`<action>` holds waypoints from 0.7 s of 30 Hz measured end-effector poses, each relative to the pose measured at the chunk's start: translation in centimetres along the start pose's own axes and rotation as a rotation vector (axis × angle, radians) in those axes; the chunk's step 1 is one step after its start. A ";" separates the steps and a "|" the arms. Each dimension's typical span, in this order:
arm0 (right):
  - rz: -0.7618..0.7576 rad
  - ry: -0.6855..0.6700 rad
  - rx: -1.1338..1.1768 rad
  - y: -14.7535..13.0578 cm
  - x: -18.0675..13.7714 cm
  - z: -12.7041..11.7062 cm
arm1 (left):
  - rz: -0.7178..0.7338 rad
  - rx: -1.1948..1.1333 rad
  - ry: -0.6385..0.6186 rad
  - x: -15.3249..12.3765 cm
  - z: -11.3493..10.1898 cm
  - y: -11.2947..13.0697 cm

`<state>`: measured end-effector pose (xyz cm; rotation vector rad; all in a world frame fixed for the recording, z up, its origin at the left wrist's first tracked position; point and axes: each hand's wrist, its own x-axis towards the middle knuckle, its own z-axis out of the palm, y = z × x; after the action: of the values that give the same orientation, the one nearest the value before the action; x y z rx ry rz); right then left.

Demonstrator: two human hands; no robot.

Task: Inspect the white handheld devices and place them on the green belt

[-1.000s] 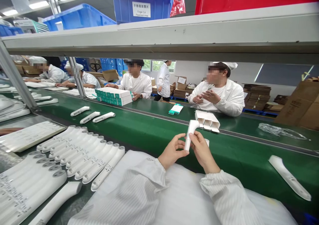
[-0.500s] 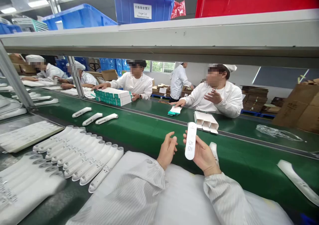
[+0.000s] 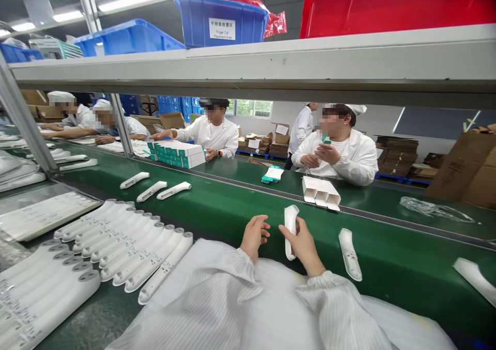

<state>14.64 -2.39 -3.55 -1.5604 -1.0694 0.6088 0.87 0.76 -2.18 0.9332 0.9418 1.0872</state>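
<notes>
A white curved plastic housing (image 3: 290, 231), shaped like a forehead thermometer, is held upright in my right hand (image 3: 305, 245), between thumb and fingers. Its bent end points up, and its side faces me. Just left of it, my left hand (image 3: 254, 236) is raised with curled, separated fingers and nothing in them. Both hands are over the near edge of the green conveyor belt (image 3: 240, 208). A similar housing (image 3: 350, 254) lies on the belt to the right of my right hand. A row of such housings (image 3: 165, 265) lies side by side at my left.
Three housings (image 3: 152, 190) lie further left on the belt, and another (image 3: 476, 283) at far right. White cartons (image 3: 321, 191) stand across the belt, near co-workers in white coats. A shelf (image 3: 248, 66) with blue and red bins spans overhead.
My right hand has turned the housing from its flat printed face to its side and lowered it slightly. Housings on the belt have shifted right. The co-worker opposite has raised a small green-and-white item.
</notes>
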 end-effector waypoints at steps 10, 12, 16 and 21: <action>-0.067 -0.140 -0.679 2.8 1.5 -1.1 | 0.028 0.132 -0.081 0.2 0.2 -0.6; -0.089 -0.136 -0.692 2.9 1.4 -1.3 | 0.033 0.145 -0.092 0.2 0.1 -0.7; -0.264 0.005 -0.694 1.8 0.5 -1.4 | 0.038 0.146 -0.094 0.3 0.0 -0.5; -0.531 -0.141 -0.479 -1.1 -1.3 -0.4 | 0.056 0.194 0.028 0.7 -0.3 0.0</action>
<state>14.08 -3.74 -2.61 -1.5441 -1.7523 0.0961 0.79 1.48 -2.41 1.1107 1.0635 1.0712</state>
